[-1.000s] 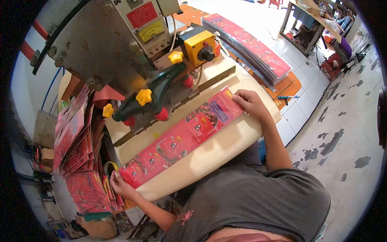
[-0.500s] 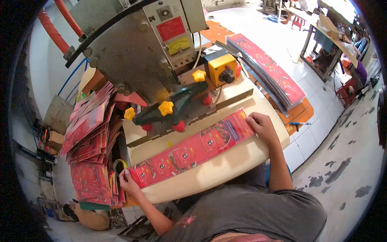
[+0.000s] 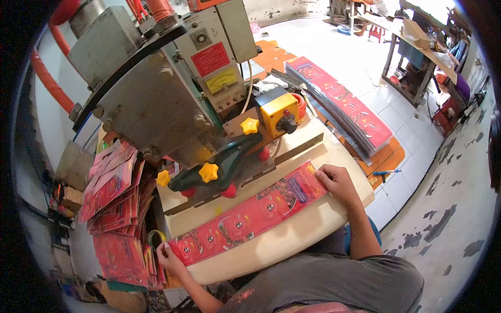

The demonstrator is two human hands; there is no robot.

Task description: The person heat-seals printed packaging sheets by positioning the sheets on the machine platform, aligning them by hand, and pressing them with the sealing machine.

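Holds the printed red strip (image 3: 248, 218) by both ends, laid flat on the cream tabletop (image 3: 284, 236) in front of the machine (image 3: 156, 99). Pinches the strip's left end with the left hand (image 3: 170, 259) — thumb and fingertips brought together at the corner, knuckles curled, forearm slanting up and leftward from the bottom of the view. Grips the right end with the right hand (image 3: 339, 183), thumb laid along the end, fingers bent in behind. Cannot tell how far under the strip to place those right fingertips, being hidden. Bends the right arm with the forearm rising steeply from the grey sleeve (image 3: 389, 271). Spreads both hands well apart, right one farther forward than left, with the strip stretched straight between them on a slant.

Has a yellow ring (image 3: 156, 238) just beside the left hand, near a pile of red sheets (image 3: 117, 182). Faces the metal bar (image 3: 297, 148) and yellow knob (image 3: 209, 172) beyond the strip, apart from it — and more red strips (image 3: 342, 99) stacked past the tabletop's far right.
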